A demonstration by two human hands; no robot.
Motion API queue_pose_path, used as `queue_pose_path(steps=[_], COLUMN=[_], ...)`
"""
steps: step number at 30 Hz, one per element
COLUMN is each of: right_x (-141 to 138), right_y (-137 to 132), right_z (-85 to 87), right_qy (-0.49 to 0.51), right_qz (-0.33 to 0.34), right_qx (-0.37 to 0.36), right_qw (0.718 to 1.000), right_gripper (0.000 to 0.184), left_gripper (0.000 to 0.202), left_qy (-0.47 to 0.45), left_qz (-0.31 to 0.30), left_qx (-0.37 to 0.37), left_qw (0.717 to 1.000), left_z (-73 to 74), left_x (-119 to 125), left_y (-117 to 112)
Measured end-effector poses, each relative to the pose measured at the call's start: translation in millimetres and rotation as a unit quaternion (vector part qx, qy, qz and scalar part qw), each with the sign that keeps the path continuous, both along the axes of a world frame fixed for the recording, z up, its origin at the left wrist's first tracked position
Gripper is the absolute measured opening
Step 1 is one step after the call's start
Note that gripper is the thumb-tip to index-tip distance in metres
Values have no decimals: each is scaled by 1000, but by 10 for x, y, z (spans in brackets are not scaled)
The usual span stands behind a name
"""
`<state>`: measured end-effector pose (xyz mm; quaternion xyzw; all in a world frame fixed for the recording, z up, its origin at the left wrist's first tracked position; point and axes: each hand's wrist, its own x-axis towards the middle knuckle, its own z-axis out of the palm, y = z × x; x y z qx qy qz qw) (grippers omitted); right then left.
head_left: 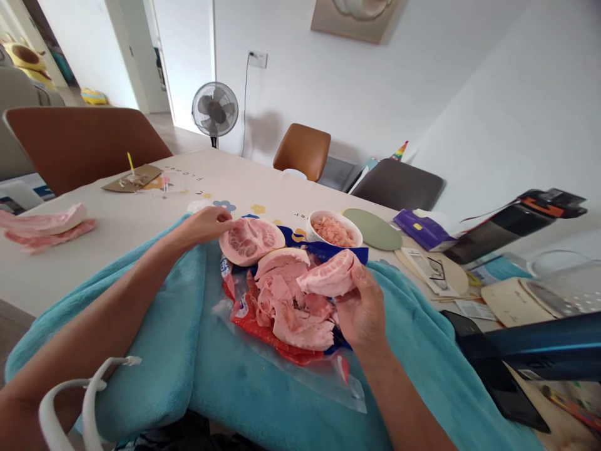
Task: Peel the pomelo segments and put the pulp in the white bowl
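Observation:
My right hand (360, 307) grips a pale pink pomelo segment (328, 275) above a pile of pink peel and membrane scraps (291, 307). The scraps lie on a plastic bag (286, 351) spread over a teal blanket (197, 351). My left hand (206, 224) reaches forward, fingers pinched at the edge of a larger pomelo chunk (251, 239) showing its cut face. A white bowl (334, 228) holding peeled pink pulp stands just behind the pile.
Thick pink rind pieces (44, 225) lie at the table's left edge. A green round mat (373, 228), purple pack (420, 228), glasses (436, 268), a phone (498, 369) and clutter fill the right. Brown chairs (79, 141) and a fan (215, 111) stand beyond.

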<state>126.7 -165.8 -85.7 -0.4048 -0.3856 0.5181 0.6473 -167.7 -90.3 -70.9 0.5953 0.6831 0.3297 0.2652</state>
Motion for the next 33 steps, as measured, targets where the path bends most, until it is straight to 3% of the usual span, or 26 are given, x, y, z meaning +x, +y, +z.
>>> queue_pose_path(steps=[3,7,14,19,26,33], right_x=[-3,-8,0,-1,-6,7], right_y=[-6,-13,-12,-19,-33,-23], right_z=[-7,-18,-31,-33,-25,-36], right_qy=[-1,-16,-46,-72,-41,-51], right_qz=[0,1,4,14,23,20], right_qx=[-1,-1,5,12,13,16], right_qw=[1000,1000,999,997,999,998], right_gripper=[27,27,25,24,24,25], left_gripper=[24,24,27,23,27,21], left_qy=[-35,-121,-142,-214,-363,-513], left_qz=[-80,-127,3,42,11,-54], left_qx=[-100,-123,-44,-47,-82,-133], left_qw=[991,977,989,975,928,846], left_z=[25,-27,-236,-197,-134,-218], left_x=[-57,-54,12,-53,-5,-21], left_y=[-19,-11,117,157,103,130])
